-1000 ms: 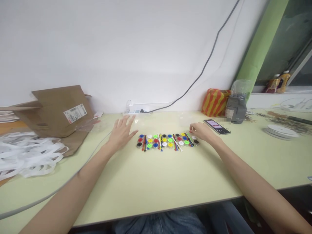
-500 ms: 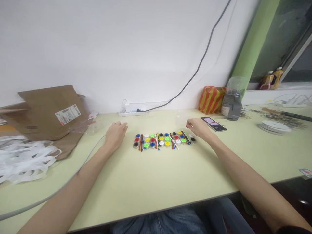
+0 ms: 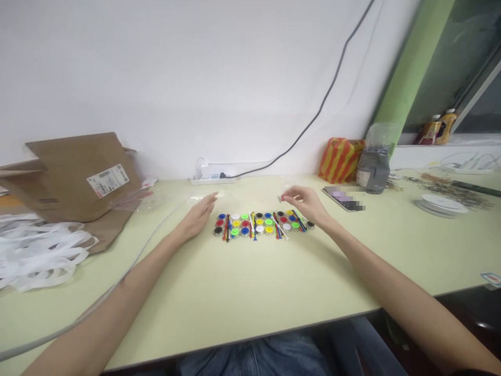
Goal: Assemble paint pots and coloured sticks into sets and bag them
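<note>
My left hand is open, its fingers stretched toward the middle of the table, beside the left end of a neat block of small parts. Near its fingertips lies a clear plastic bag. My right hand is above the block's far right edge, thumb and fingers pinched on a small clear piece with a red top; its full shape is partly hidden. The block is rows of small round clear discs with coloured tops, split by bundles of thin coloured plastic sticks, some with arrow-like ends.
On the left are an opened cardboard box and a heap of white strapping. A power strip stands by the wall. To the right are a phone, a striped bag, a grey bag and white reels.
My right hand has moved left along the far edge of the block with the red-topped piece. My left hand has shifted right, closer to the block.
</note>
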### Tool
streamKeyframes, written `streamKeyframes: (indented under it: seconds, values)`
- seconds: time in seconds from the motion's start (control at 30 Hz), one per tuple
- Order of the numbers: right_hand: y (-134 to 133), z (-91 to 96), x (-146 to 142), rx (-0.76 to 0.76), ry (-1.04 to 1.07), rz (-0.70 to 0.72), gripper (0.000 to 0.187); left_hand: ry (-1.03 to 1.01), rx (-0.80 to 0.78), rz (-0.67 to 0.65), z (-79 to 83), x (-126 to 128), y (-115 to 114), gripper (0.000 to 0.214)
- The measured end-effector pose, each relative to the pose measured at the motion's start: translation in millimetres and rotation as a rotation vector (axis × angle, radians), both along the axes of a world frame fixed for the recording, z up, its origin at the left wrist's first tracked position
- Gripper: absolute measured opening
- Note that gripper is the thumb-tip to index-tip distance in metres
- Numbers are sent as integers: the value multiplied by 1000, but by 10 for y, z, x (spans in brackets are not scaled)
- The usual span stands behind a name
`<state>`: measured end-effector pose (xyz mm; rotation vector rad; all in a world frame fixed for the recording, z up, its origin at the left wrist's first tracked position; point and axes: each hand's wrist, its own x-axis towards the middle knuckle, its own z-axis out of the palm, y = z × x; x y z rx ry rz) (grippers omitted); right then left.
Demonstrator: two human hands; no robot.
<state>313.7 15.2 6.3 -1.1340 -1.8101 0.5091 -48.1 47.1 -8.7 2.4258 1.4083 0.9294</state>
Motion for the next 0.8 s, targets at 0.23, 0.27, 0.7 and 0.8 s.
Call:
streamKeyframes:
  seconds: [0.23,0.27,0.7,0.8]
  values:
    - [-409,-82,-692,-317,502,396,37,22,364,-230,225,854,-768,57]
    - [-462,-89,-760,-339,520,441,37,30,386,-255,217,922,-830,47]
    - [-65,107,113,10,-609,-44,13,-51,278,-100,121,596,-629,20]
    - [58,82,329,-126,-731,-20,12,26,303,-87,81,541,-548,20]
